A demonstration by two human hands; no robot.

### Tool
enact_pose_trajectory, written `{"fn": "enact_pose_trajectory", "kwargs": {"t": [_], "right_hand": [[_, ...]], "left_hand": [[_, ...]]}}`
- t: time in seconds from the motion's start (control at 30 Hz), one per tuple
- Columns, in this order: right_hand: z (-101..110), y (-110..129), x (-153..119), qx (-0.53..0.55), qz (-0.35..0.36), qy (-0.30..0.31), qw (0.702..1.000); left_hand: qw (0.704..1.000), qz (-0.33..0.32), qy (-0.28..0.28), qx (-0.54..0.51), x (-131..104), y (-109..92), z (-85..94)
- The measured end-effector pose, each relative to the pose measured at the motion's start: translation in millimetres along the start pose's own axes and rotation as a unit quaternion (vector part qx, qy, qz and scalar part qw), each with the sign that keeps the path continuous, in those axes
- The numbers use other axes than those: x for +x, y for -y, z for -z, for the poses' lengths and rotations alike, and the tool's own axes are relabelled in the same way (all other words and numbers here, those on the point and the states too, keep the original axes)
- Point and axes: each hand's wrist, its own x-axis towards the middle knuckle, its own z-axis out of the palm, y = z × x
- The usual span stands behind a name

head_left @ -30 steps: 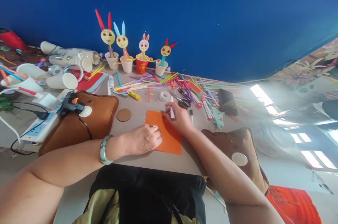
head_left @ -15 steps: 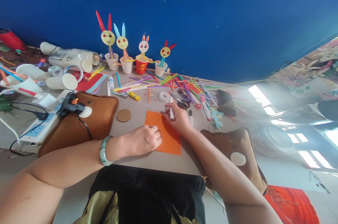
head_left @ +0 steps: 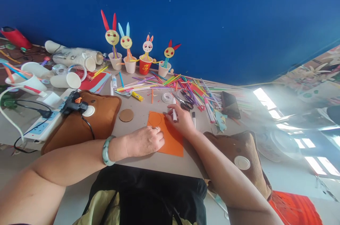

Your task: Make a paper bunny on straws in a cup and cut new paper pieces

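An orange sheet of paper [head_left: 172, 145] lies on the table in front of me, with a circle drawn near its top left corner. My left hand [head_left: 147, 141] rests on the sheet's left side, fingers curled under; whatever they may hold is hidden. In my right hand [head_left: 183, 120], over the sheet's upper right, a white marker [head_left: 174, 109] stands nearly upright between thumb and fingers. Left of the paper is a round cardboard disc [head_left: 126, 115]. A dark marker cap or pen [head_left: 193, 119] lies just right of my right hand.
Scissors [head_left: 184, 103], a tape roll [head_left: 166, 97], a yellow box-like piece [head_left: 137, 96] and many coloured sticks [head_left: 170, 80] lie beyond. Rabbit figures in cups [head_left: 145, 65] line the blue wall. Brown cushions [head_left: 106, 111] flank me; a power strip [head_left: 42, 124] sits left.
The whole view has shifted slightly, so things appear a little further right. Both hands keep nearly the same pose over the orange paper, and the marker stays in the right hand.
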Motion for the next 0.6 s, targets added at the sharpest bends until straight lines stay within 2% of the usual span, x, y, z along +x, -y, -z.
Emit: {"fn": "enact_pose_trajectory", "kwargs": {"t": [0.27,0.6], "right_hand": [[-0.1,-2.0,0.9,0.008,-0.007,-0.001,1.0],[0.0,0.2,3.5,0.021,-0.014,-0.002,1.0]], "left_hand": [[1.0,0.0,-0.004,-0.006,1.2,1.3,8.5],[1.0,0.006,0.002,-0.025,1.3,1.2,10.8]]}}
